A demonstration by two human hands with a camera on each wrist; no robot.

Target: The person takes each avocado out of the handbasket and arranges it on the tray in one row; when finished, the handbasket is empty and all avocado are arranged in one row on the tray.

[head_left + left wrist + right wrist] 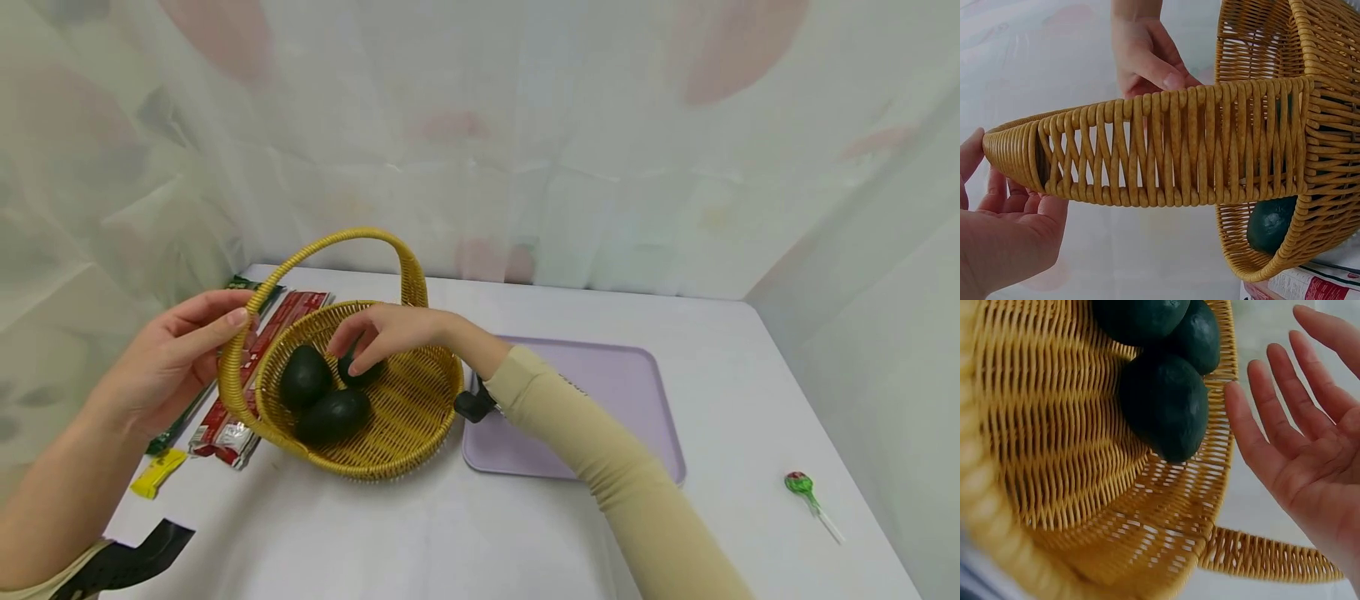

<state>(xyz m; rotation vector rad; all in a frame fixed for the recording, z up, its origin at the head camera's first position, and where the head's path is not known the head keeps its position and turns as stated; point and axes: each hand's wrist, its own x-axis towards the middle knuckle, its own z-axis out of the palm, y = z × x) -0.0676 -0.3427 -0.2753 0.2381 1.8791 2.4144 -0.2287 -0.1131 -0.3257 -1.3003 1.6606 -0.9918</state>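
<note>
Packets first, out on the far left of your bench (420, 542): a small yellow sachet (156, 473) near the edge, then a dark green packet (197, 400) and a red-and-white packet (255, 377) lying side by side, their right edges tucked just under the side of the wicker basket (408, 417).

Your left hand (174, 357) is up beside them, fingers fairly straight and loose, thumb tip against the basket's handle (238, 354) where the hoop swings down toward you. From the left wrist view the handle (1166, 150) runs straight across the frame, your fingertips (972, 156) just meeting its end; nothing is clenched there.

On to the basket itself, sitting on the bench just left of the middle, tipped a little toward the packets. Three dark green avocados are in it. Two lie together at the left of the bowl, one avocado (303, 375) behind and another avocado (333, 415) in front. The third avocado (360, 371) sits just behind them, and your right hand (386, 333) is right over it, fingers curled down onto it, thumb and fingertips pinching its sides. The arching handle stands behind your knuckles.

Right of the basket, touching its rim or just short of it, a flat lilac tray (622, 392) lies on the bench; your sleeved forearm (600, 450) crosses its near-left corner and hides part of it. A black strap (474, 404) shows at your wrist.

Far right, well apart from everything, a lollipop (801, 483) with a white stick lies near the bench edge.
</note>
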